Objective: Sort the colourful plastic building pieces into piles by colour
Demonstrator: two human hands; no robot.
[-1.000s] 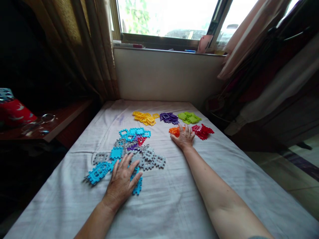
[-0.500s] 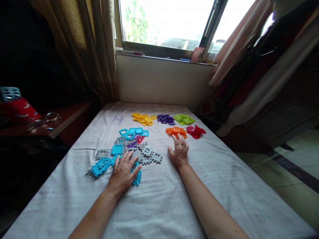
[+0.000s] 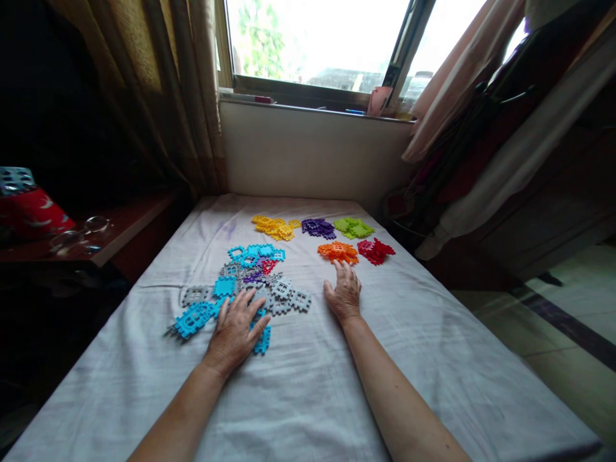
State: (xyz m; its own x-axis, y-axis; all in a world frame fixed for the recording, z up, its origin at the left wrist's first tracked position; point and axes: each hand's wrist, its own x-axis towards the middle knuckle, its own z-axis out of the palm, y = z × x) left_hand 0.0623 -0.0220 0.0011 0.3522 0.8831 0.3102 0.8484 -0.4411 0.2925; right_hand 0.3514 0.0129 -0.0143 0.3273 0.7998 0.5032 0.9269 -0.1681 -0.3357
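Note:
My left hand (image 3: pixel 235 328) lies with fingers spread over the near side of a mixed pile of flat interlocking plastic tiles. Blue tiles (image 3: pixel 193 319) and grey tiles (image 3: pixel 283 296) show around it; those under the palm are hidden. Farther back in that pile are a few purple tiles (image 3: pixel 253 274) and a red tile (image 3: pixel 269 265). My right hand (image 3: pixel 344 294) rests on the sheet with fingers stretched forward, its tips at the near edge of a pile of orange tiles (image 3: pixel 337 251). Nothing appears to be held in either hand.
Separate piles of yellow tiles (image 3: pixel 275 227), purple tiles (image 3: pixel 318 228), green tiles (image 3: pixel 353 227) and red tiles (image 3: pixel 375 251) lie toward the far edge of the sheet-covered surface (image 3: pixel 298 398). Glasses (image 3: pixel 96 224) and a red container (image 3: pixel 33 215) stand on a side table at left.
The camera view has shifted slightly. My right hand's fingertips sit marginally farther from the orange pile; my left hand stays spread on the mixed pile, and the tiles look unmoved.

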